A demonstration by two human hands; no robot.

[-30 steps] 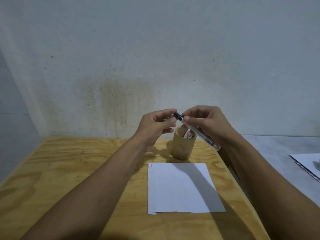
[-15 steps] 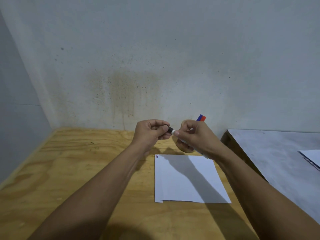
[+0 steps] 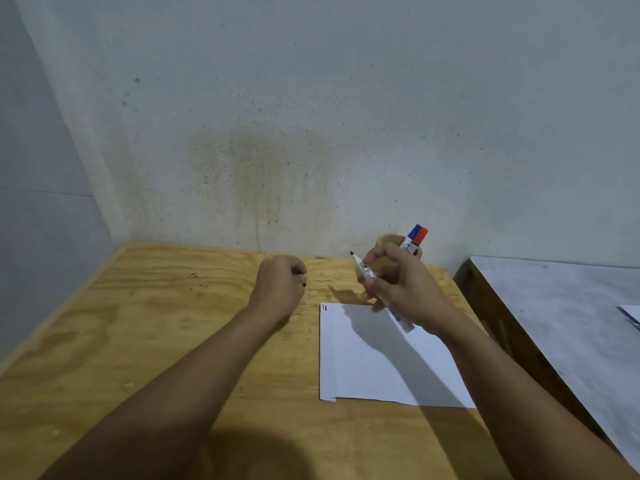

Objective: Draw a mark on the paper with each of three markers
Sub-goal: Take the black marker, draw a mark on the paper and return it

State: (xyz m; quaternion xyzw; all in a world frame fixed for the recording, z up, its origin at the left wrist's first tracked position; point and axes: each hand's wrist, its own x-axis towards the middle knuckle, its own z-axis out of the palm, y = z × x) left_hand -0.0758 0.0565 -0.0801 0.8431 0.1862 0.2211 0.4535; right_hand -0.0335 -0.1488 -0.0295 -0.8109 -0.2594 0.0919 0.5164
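Observation:
My right hand (image 3: 401, 285) grips an uncapped black marker (image 3: 363, 270), its dark tip pointing up and left above the far edge of the white paper (image 3: 374, 362). My left hand (image 3: 281, 284) is a closed fist left of the paper, with the black cap (image 3: 304, 284) just showing at its fingers. Small red and blue marks (image 3: 325, 307) sit at the paper's far left corner. Behind my right hand stands a wooden cup (image 3: 389, 241) holding a blue-capped marker (image 3: 414, 235) and a red-capped marker (image 3: 420, 237).
The paper lies on a plywood table (image 3: 138, 341) set against a stained wall. A grey table (image 3: 561, 306) stands to the right across a dark gap, with papers (image 3: 630, 315) at its right edge.
My hands have pulled apart: the cap came off the black marker and stays in my left fist. The view has tilted, showing the cup and two markers.

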